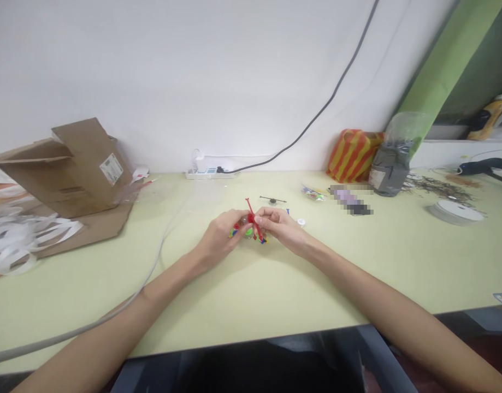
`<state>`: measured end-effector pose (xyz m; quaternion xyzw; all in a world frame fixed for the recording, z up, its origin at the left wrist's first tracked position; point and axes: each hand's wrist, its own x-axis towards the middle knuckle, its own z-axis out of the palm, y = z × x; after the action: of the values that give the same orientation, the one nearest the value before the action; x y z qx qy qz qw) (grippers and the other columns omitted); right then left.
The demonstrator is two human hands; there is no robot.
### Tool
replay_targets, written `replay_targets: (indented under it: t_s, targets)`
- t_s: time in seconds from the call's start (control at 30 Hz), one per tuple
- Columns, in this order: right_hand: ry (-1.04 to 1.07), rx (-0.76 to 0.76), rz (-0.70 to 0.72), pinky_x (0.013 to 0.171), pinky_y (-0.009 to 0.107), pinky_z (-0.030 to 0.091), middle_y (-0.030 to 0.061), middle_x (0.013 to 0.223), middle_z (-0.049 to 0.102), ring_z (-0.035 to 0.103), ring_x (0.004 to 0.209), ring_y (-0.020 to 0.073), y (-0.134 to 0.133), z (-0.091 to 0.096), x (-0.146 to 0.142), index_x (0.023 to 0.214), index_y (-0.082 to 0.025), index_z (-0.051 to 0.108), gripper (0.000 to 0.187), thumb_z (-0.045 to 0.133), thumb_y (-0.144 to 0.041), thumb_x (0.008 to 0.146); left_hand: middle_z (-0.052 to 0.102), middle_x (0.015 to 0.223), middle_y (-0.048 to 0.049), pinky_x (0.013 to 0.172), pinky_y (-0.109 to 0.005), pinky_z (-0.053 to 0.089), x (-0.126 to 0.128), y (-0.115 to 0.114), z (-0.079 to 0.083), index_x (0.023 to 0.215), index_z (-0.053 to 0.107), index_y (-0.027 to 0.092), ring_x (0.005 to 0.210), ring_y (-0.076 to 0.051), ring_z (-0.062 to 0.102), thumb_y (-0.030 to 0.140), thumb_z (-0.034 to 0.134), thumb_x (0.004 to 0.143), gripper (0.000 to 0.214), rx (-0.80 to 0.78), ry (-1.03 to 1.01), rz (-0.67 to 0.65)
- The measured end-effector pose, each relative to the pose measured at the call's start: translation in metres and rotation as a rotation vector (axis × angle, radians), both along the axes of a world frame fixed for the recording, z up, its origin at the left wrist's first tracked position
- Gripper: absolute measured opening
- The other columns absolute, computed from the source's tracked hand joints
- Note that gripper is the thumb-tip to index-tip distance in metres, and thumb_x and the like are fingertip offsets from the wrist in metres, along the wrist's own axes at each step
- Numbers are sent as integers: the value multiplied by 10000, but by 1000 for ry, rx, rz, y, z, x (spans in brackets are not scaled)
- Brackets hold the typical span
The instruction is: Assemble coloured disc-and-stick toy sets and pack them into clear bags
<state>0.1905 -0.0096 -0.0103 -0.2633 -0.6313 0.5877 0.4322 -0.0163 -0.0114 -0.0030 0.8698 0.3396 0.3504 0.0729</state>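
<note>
Held between my two hands at the middle of the table is a small clear plastic object with a thin red stick point(254, 221) and red, green, yellow and blue bits attached. My left hand point(220, 237) grips its left side, and my right hand point(275, 225) pinches the red stick and the object's right side. Just beyond my fingers lie a thin dark rod with a small disc point(272, 200) and a small white cap point(301, 222). A tiny blue piece point(287, 210) stands near my right hand.
A pale green table point(251, 305) holds a flattened cardboard box point(66, 169) and white paper strips point(17, 240) at left, a power strip point(207, 173), a grey cable point(111, 311), a striped bag point(353, 155), a grey bag point(390, 169), and a white tape roll point(459, 212).
</note>
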Motion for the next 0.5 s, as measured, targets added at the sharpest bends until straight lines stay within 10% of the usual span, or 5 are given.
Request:
replay_targets:
  t_s: [0.5]
  targets:
    - [-52,-62,60,559,250,347,31,696,654,488,574,109,-1,-2,2,768,-163,624,467,766,-607,765,692,943,-54,745,-293,510,2,-12,-2,1167,599,202,838,-160,650,209,480,998,207,58,-42,-95]
